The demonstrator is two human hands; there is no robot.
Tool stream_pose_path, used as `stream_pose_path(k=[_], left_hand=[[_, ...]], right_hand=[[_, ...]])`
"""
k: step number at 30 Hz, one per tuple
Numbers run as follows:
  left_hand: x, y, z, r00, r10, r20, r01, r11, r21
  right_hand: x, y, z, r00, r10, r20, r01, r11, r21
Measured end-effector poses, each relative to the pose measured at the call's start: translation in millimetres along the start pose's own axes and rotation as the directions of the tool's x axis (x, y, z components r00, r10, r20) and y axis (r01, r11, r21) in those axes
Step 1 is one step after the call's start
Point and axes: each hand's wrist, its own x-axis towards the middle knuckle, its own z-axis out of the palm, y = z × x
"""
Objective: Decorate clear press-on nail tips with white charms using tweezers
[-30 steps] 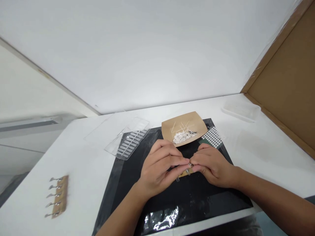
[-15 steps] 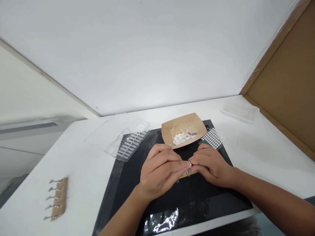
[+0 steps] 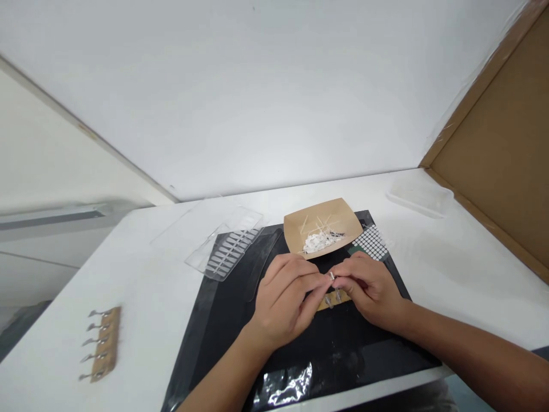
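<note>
My left hand (image 3: 287,300) and my right hand (image 3: 369,289) meet above the black mat (image 3: 223,343), both closed in a pinch. Between their fingertips is a small pale, shiny piece (image 3: 331,276), too small and too covered to name. Just below the fingers lies a tan strip (image 3: 322,307) bearing small clear or silvery pieces (image 3: 329,301); the hands hide part of it. Behind the hands, a brown paper tray (image 3: 295,220) holds a heap of white bits (image 3: 319,240) and several thin sticks.
Clear plastic sheets (image 3: 201,257) with rows of nail-shaped tips lie at the mat's far left. A sheet of white dots (image 3: 373,243) is beside the tray. A second tan strip (image 3: 110,343) with metal pieces lies left, a clear container (image 3: 418,200) far right.
Both hands have shifted up slightly with the small piece, and more of the strip shows beneath. The piece appears turned between the fingertips.
</note>
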Motion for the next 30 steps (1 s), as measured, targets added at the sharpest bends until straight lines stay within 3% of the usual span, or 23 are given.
stream_pose_path(k=[12,17,22,30], left_hand=[[-4,-8,3.9,0.992,-0.077,0.099,0.090,0.986,-0.137],[-8,-17,5.8,0.976,-0.218,0.013,0.218,0.975,0.031],[-17,-38,5.0,0.897,-0.436,-0.074,0.442,0.877,0.191],[-25,-52,4.8,0.871,-0.489,-0.042,0.483,0.838,0.255]], right_hand=[[1,-3,1,0.984,0.127,-0.122,-0.133,0.990,-0.045],[4,-3,-3,0.973,0.175,-0.153,-0.173,0.985,0.026],[5,-1,-4,0.967,0.221,-0.130,-0.218,0.975,0.038],[1,5,0,0.944,0.327,-0.043,-0.326,0.945,0.040]])
